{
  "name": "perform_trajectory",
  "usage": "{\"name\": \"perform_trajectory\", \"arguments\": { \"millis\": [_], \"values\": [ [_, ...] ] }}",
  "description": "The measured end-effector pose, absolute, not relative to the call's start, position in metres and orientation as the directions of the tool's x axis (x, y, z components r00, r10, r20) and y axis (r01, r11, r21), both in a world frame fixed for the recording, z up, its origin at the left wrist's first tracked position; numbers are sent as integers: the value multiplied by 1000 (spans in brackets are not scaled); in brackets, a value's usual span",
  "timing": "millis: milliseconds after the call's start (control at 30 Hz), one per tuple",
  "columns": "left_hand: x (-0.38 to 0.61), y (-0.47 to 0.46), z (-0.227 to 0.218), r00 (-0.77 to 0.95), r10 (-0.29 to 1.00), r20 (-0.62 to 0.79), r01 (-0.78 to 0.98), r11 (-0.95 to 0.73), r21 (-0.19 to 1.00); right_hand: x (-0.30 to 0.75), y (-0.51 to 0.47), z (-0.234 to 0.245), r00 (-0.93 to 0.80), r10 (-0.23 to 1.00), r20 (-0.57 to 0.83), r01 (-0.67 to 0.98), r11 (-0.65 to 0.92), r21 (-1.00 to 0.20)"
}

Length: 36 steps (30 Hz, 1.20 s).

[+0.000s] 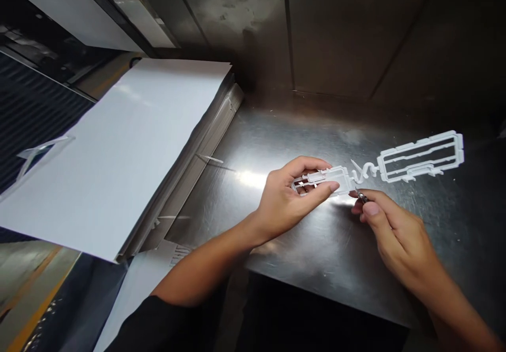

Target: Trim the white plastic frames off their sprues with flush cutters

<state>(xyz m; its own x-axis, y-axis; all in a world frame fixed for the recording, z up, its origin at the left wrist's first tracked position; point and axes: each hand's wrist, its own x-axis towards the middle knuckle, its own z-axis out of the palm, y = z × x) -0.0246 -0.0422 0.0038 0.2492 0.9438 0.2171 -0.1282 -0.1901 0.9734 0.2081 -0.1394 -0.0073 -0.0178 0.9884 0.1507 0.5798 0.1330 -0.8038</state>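
Note:
A white moulded plastic piece [421, 157], two long frames joined by a wavy runner, lies over a steel table [316, 246]. My left hand [290, 196] is closed on its left frame, thumb below and fingers above. My right hand [389, 225] pinches a small dark metal tool [360, 196] whose tip sits just under the joint between the left frame and the runner.
A stack of large white sheets [118, 152] lies at the left, overhanging the table edge. A thin white plastic sliver [209, 158] rests beside the stack. Steel wall panels [356, 30] rise behind. The table's front edge runs near my forearms.

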Motion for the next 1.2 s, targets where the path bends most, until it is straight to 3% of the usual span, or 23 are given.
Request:
{"name": "perform_trajectory", "arguments": {
  "millis": [367, 533, 1200],
  "values": [
    [-27, -47, 4, 277, 923, 267, 42, -289, 956, 204, -136, -3, -37, 988, 150, 557, 145, -818],
    [-26, -47, 4, 278, 904, 324, 33, -346, 937, 201, -134, 1, -46, 986, 163, 589, 159, -793],
    [-25, -50, -1, 288, 906, 309, 41, -334, 942, 193, -131, 11, -103, 951, 290, 701, 276, -657]
  ]
}}
